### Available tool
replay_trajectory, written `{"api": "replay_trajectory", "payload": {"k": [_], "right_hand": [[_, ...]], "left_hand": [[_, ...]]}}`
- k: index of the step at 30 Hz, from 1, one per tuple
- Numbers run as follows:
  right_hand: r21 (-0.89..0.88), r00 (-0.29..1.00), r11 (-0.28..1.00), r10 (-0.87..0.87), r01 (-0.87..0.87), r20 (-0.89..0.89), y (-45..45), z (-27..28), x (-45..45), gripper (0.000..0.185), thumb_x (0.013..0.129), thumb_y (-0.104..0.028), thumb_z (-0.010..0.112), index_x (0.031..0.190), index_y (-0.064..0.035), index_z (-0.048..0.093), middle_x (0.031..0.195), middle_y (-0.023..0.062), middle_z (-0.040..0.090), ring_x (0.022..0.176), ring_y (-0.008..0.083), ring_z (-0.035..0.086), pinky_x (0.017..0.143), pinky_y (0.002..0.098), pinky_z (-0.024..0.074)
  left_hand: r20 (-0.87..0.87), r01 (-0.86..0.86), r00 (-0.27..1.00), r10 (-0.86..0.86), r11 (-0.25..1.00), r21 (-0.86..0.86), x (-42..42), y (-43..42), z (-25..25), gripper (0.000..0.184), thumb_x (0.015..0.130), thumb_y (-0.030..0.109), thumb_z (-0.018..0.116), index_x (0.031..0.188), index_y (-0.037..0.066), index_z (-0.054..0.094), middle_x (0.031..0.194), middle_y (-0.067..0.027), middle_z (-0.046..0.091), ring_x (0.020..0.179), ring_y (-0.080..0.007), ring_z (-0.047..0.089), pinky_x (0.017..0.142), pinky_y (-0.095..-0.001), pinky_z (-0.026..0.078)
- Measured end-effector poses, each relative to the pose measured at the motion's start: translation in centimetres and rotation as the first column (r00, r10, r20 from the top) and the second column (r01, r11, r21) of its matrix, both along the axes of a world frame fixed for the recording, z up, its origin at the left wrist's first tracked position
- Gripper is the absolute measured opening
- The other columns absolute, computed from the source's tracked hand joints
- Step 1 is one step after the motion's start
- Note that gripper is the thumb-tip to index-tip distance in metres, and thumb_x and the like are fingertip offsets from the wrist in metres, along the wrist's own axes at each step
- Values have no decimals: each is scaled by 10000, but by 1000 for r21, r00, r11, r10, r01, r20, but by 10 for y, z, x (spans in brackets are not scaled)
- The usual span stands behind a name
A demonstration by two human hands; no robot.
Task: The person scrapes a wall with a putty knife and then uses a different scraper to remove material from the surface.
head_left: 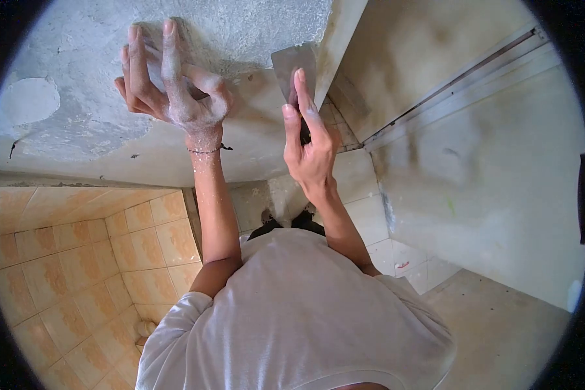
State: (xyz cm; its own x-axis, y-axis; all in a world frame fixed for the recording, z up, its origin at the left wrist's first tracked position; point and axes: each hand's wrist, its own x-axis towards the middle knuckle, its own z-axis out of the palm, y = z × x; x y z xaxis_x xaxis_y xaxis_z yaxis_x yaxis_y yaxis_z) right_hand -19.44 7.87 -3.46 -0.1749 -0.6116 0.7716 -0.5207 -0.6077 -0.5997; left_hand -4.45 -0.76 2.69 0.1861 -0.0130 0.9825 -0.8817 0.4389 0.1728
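My right hand (312,140) grips a putty knife (286,68), its index finger stretched along the metal blade. The blade lies against the wall near the edge of a rough grey-white plaster patch (247,32). My left hand (179,91), coated in white dust, is at the same patch with bent fingers. Something greyish shows between its fingers, but what it is cannot be made out. White specks and a thin dark bracelet (205,151) are on the left wrist and forearm.
Orange-patterned tiles (58,266) line a recess at lower left. On the right stands a pale panel (474,175) with a metal-edged strip. A wall corner (348,42) runs just beside the putty knife. White floor tiles (364,211) and a bare grey floor (500,325) lie below.
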Motion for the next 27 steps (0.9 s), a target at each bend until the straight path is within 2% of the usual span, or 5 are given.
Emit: {"api": "replay_trajectory", "payload": {"k": [11, 19, 20, 22, 27], "right_hand": [[92, 994, 993, 66, -73, 84, 8, 5, -1, 438, 1040, -65, 554, 1471, 12, 536, 1432, 207, 604, 1256, 325, 650, 967, 344, 553], [87, 999, 995, -47, 48, -12, 12, 1, -7, 465, 1018, -93, 602, 1481, -90, 566, 1344, 123, 683, 601, 177, 671, 532, 296, 503], [79, 999, 996, -45, 46, -17, 10, 3, -5, 465, 1018, -93, 602, 1481, -90, 566, 1344, 123, 683, 601, 177, 671, 532, 296, 503], [178, 1000, 984, -19, 16, 15, 12, 13, 2, 417, 1033, -63, 568, 1442, 21, 564, 1422, 183, 617, 1198, 299, 691, 919, 334, 564], [271, 999, 962, -34, 34, -4, 22, 13, -8, 422, 1029, -67, 581, 1444, 9, 569, 1410, 169, 629, 1075, 276, 747, 798, 309, 567]], "left_hand": [[1, 31, 1000, -31, 999, -9, -1, 1, 3, 743, 989, 730, 296, 1345, 214, 696, 1476, -128, 548, 1402, -303, 419, 1221, -469, 166], [16, 21, 1000, -21, 1000, -18, 1, -1, 0, 656, 980, 653, 367, 1362, 222, 682, 1471, -115, 551, 1396, -294, 417, 1211, -460, 181], [11, 18, 1000, -18, 999, -26, 2, -3, 2, 656, 980, 653, 367, 1362, 222, 682, 1471, -115, 551, 1396, -294, 417, 1211, -460, 181], [44, 24, 999, -22, 999, -42, 3, -2, 0, 646, 982, 633, 358, 1362, 222, 681, 1473, -112, 550, 1396, -294, 416, 1205, -465, 194], [27, 5, 1000, -5, 1000, -24, 1, 0, 2, 669, 998, 650, 329, 1360, 211, 681, 1481, -112, 544, 1384, -300, 418, 1198, -473, 207]]}}
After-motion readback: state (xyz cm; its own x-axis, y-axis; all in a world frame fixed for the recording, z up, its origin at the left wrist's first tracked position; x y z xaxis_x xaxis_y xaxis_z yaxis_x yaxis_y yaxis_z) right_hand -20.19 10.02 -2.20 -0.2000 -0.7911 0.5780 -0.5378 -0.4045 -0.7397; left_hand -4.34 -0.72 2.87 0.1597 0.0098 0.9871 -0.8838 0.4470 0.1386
